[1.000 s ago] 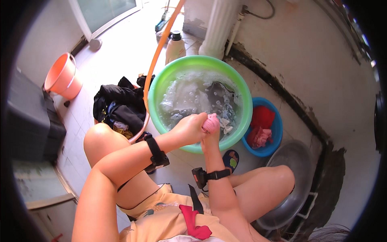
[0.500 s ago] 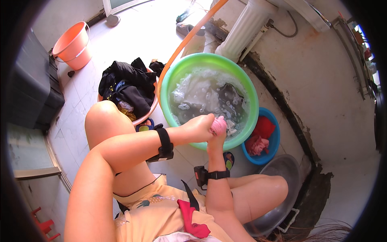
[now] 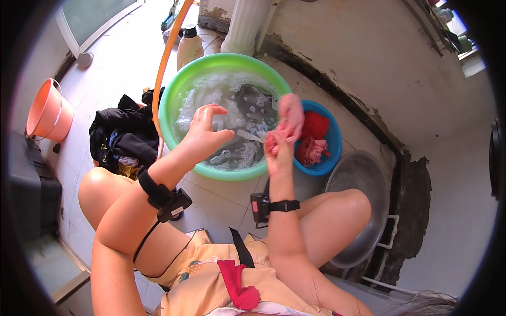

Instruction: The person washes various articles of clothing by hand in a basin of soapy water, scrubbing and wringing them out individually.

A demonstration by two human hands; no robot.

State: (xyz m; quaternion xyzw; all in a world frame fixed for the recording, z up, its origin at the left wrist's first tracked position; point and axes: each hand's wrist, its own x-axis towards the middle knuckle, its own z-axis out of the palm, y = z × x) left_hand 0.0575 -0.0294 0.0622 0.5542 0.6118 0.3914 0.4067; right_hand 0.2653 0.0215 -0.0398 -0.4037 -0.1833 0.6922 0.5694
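Observation:
A wet pink cloth point(image 3: 289, 118) is gripped in my right hand point(image 3: 279, 155) at the right rim of the green basin point(image 3: 175, 142); its upper end is blurred by motion. My left hand point(image 3: 206, 130) hovers over the basin's soapy water, thumb and fingers apart, holding nothing. Grey and pale laundry point(image 3: 252, 100) soaks in the suds. Just right of my right hand stands a blue basin point(image 3: 337, 142) with red cloth point(image 3: 315, 126) and a crumpled pink cloth point(image 3: 315, 151) in it.
Dark clothes point(image 3: 124, 131) are heaped in a tub at left, near an orange bucket point(image 3: 51, 113). An orange hose point(image 3: 167, 58) runs down past the green basin. A bottle point(image 3: 190, 47) stands behind it. A metal basin point(image 3: 358, 210) leans by my right knee.
My hands have parted: the left one let go of the pink cloth and opened leftward. My right hand keeps the cloth, now loosened, beside the blue basin. The view has shifted right.

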